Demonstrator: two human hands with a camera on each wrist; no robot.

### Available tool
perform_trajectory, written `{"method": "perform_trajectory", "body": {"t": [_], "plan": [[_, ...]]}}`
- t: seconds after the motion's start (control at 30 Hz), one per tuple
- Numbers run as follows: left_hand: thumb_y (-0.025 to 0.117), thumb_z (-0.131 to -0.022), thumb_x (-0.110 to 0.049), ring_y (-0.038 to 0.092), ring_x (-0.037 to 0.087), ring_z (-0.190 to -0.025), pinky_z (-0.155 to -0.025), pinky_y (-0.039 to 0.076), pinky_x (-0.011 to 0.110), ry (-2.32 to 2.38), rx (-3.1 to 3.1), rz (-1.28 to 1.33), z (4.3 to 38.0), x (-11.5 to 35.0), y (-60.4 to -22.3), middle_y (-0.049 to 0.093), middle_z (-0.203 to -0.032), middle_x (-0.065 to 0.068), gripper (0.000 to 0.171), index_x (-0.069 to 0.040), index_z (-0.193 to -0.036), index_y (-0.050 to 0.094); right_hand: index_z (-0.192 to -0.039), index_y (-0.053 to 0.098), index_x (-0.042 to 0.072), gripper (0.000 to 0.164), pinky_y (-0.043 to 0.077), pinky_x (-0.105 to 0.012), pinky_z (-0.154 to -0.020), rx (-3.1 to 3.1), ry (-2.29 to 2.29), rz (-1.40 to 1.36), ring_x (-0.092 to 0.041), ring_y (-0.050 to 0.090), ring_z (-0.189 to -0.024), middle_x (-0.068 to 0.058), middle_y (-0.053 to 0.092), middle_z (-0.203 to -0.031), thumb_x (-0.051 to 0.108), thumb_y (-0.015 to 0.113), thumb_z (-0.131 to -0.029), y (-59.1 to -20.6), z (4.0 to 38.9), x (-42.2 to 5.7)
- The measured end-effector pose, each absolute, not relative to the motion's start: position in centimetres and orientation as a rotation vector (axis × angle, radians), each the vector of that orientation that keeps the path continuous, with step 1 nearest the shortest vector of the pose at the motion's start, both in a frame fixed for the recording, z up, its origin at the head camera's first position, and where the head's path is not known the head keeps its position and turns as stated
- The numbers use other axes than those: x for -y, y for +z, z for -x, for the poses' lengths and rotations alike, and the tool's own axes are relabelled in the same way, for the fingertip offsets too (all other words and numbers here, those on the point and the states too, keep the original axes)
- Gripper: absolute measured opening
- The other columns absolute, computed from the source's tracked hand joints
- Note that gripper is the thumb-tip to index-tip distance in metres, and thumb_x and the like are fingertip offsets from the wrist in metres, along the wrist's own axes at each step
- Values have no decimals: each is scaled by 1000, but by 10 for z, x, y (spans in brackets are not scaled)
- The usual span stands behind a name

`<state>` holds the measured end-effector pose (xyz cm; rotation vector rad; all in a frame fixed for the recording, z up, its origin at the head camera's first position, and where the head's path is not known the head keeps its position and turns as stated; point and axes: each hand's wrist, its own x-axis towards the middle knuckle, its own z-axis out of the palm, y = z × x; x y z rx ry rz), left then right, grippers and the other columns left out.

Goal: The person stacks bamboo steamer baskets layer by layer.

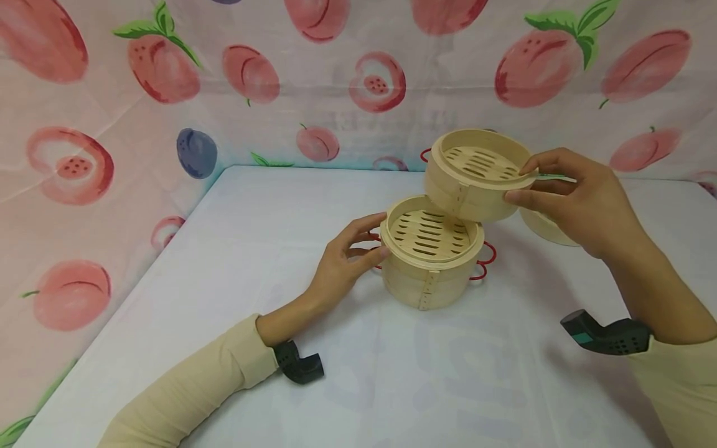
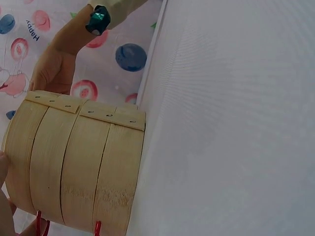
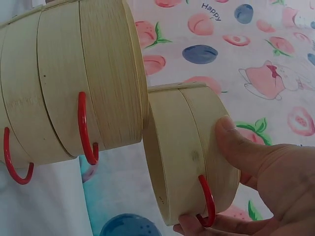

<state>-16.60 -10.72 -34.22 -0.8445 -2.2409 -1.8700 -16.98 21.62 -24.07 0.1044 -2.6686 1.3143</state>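
Note:
A stack of two bamboo steamer baskets [image 1: 427, 280] stands on the white table, red wire handles [image 1: 488, 252] at its sides and a slatted base showing inside. My left hand [image 1: 350, 252] holds the stack's left side, thumb in front and fingers behind, around the handles. Raised at the upper right, another steamer basket [image 1: 470, 196] tilts over the stack's back rim, overlapping it in the head view. My right hand [image 1: 577, 193] pinches its right rim; in the right wrist view the thumb presses the wall of this basket [image 3: 182, 157], fingers beneath near a red handle.
Behind my right hand a pale bamboo round piece [image 1: 546, 229] lies on the table [image 1: 269, 386], mostly hidden. A fruit-printed cloth [image 1: 319, 74] hangs behind the table and along its left side. Dark devices [image 1: 607, 335] are worn on both wrists.

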Motion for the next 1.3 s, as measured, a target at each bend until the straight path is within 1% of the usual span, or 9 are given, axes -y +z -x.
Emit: {"method": "perform_trajectory", "body": {"t": [0.17,0.3,0.4,0.5,0.57,0.8,0.93,1.2,1.3], "plan": [[65,-91,-10,51,20,-112,-90,47,45,-1883,2247,831,163,106,-338,50,-136,-2,52,-16,-140,49,-115,60,20,44,45,-10,-68,2684,1305,-126,-8,61,-100,-2,52,-122,36,79,-79,-242,170,-216],[63,-90,-3,51,26,-112,-89,47,47,-1896,2248,828,154,105,-324,50,-135,7,52,-6,-139,48,-115,59,21,44,45,-11,-69,2717,1270,-120,-14,60,-103,-3,48,-126,39,77,-80,-243,170,-214],[63,-90,-2,51,27,-112,-89,47,47,-1899,2257,821,148,104,-315,50,-135,10,50,-2,-138,48,-114,59,20,44,45,-11,-69,2723,1253,-123,-11,61,-100,-4,47,-126,39,77,-80,-243,170,-213],[63,-90,-2,51,28,-112,-90,46,48,-1896,2265,816,147,104,-313,51,-134,11,50,-2,-137,48,-114,59,20,43,44,-11,-69,2717,1248,-137,-3,60,-95,-3,48,-125,39,77,-80,-243,170,-213],[63,-90,-4,51,28,-112,-90,46,48,-1892,2267,816,147,104,-313,51,-134,10,50,-2,-137,48,-113,59,20,43,44,-11,-68,2713,1248,-145,-1,60,-93,-3,49,-124,38,78,-80,-244,170,-212],[62,-90,-2,51,27,-112,-90,46,48,-1890,2266,821,147,104,-313,51,-134,10,50,-3,-138,48,-113,58,19,42,45,-10,-67,2716,1246,-158,0,60,-92,-3,48,-124,37,78,-80,-243,168,-211],[62,-90,-2,50,28,-112,-90,45,48,-1885,2269,822,147,103,-312,51,-134,11,50,-3,-138,48,-112,59,18,41,46,-11,-67,2719,1253,-171,-3,60,-93,-1,47,-125,36,78,-80,-242,167,-210],[63,-90,-4,50,28,-112,-90,46,48,-1888,2269,826,147,104,-313,50,-135,10,51,-2,-138,47,-114,59,18,43,46,-12,-68,2747,1222,-199,-16,59,-100,-2,46,-128,38,76,-81,-240,165,-208],[63,-90,-4,50,27,-112,-90,46,48,-1887,2270,829,147,104,-313,50,-135,10,51,-2,-138,47,-114,59,18,43,47,-13,-68,2753,1216,-204,-17,59,-100,-2,46,-128,39,76,-81,-241,165,-207]]}}
